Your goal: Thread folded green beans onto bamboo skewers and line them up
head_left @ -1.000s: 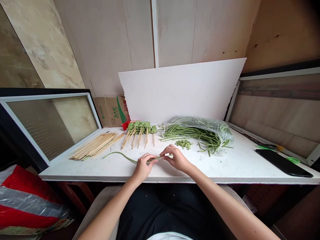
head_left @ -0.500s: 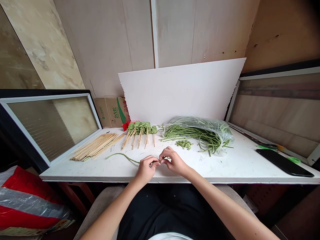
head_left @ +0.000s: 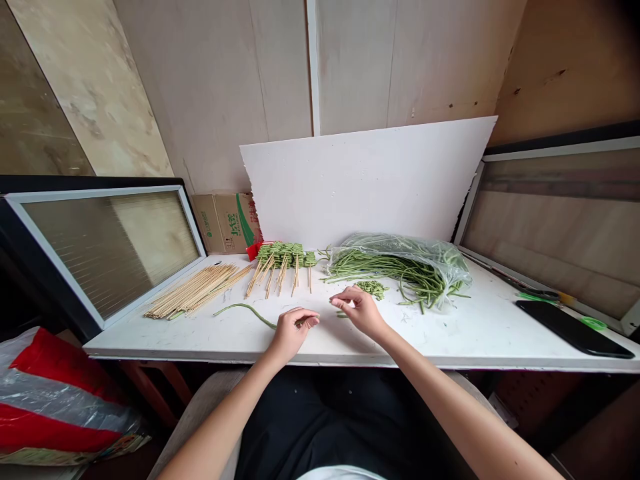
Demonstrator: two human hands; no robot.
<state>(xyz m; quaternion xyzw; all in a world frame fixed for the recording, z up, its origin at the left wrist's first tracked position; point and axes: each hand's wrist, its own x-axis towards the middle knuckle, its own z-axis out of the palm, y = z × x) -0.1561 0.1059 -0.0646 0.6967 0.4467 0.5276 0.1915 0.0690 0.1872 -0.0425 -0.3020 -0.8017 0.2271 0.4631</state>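
My left hand is closed around one end of a long green bean, whose other end trails left over the white table. To its right, and apart from it, my right hand pinches a short bean piece at its fingertips, only a bit of it showing. Another cut length of bean lies beneath the right hand, partly covered by it. Just behind that hand is a small pile of short bean bits.
Bare bamboo skewers lie at the left. Skewers threaded with bean pieces are stacked at the back, before a cardboard box. A clear plastic bag of long beans sits back right. A black phone lies far right.
My hands, together before, have moved apart; the right one has gone up and holds a small broken-off piece. The long bean has stayed in my left hand.
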